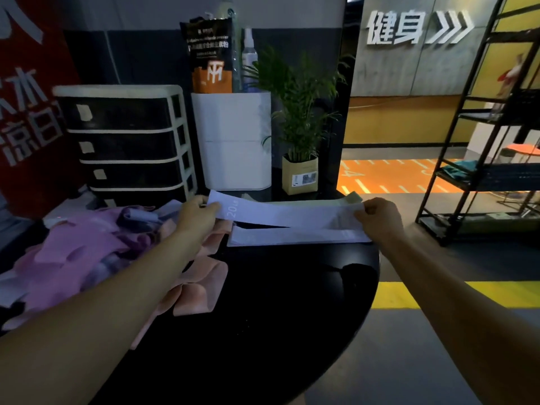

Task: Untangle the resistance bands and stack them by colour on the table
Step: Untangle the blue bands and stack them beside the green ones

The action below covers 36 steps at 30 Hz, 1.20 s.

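A pale lavender band [280,213] marked "20 LB" is stretched flat between my hands just above the far side of the black round table [292,302]. My left hand [198,213] pinches its left end and my right hand [378,219] pinches its right end. Directly under it lies another lavender band [292,238] flat on the table. A green band [353,197] peeks out behind the right end. To the left sits a tangled heap of pink, purple and lavender bands [81,252], with peach bands [198,290] spilling toward the table's middle.
Behind the table stand a black-and-white drawer unit [125,141], a white box [236,141] topped with a bag and spray bottle, and a potted plant [301,171]. A black metal rack [482,159] stands on the right. The table's near half is bare.
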Available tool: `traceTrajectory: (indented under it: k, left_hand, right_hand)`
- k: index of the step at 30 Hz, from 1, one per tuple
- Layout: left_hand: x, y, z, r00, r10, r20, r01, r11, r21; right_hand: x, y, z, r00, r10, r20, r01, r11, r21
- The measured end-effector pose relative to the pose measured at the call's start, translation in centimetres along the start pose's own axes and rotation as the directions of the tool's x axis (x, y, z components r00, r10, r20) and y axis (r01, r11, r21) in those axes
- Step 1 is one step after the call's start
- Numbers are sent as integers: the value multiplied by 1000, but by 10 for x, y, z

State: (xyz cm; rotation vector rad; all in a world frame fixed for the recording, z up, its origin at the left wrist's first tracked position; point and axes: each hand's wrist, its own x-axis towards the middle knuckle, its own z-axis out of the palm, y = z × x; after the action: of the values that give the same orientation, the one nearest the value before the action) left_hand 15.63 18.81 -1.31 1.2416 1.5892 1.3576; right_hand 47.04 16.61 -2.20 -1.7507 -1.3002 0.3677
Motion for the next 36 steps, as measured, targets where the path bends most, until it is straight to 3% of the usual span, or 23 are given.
traceTrajectory:
  k: [3, 12, 22, 31, 36]
  left_hand:
    - [0, -5, 15, 997, 73, 0, -71, 970, 232]
    - [0, -20, 32, 983, 184, 19, -165, 827, 537]
    - [-2, -38, 32, 982, 187, 20, -163, 791, 590]
    - [-7, -50, 27, 966, 245, 85, -257, 853, 455]
    - [-13, -64, 18, 932, 303, 197, -360, 832, 422]
  right_hand:
    - [8, 10, -3, 995, 18, -103, -19, 1000, -12]
    - [22, 34, 8, 993, 19, -118, -28, 997, -78]
    - [16, 44, 21, 993, -28, -112, 12, 989, -144]
    - [8, 38, 27, 987, -125, -105, 99, 970, -224]
    - [-17, 13, 51, 946, -276, 169, 298, 947, -122]
